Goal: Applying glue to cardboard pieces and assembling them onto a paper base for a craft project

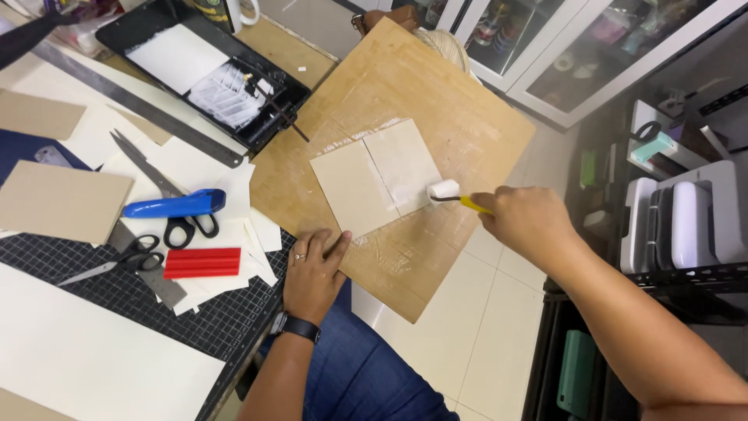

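Note:
My right hand (523, 220) grips the yellow handle of a small white paint roller (444, 189), whose head rests on the right edge of two cream cardboard pieces (374, 181) lying side by side. The right piece is streaked with white glue or paint. Both pieces lie on a wooden board (460, 117) that juts out past the table over my lap. My left hand (314, 269), with a ring and a black wristwatch, presses flat on the board's near edge, its fingertips touching the left piece's lower corner.
A black roller tray (152, 23) with white liquid sits at the back. Left of the board lie a long metal ruler (140, 105), scissors (117, 263), a blue cutter (175, 206), a red block (202, 263), cardboard sheets (62, 201) and a black cutting mat (195, 327). Shelving (686, 226) stands right.

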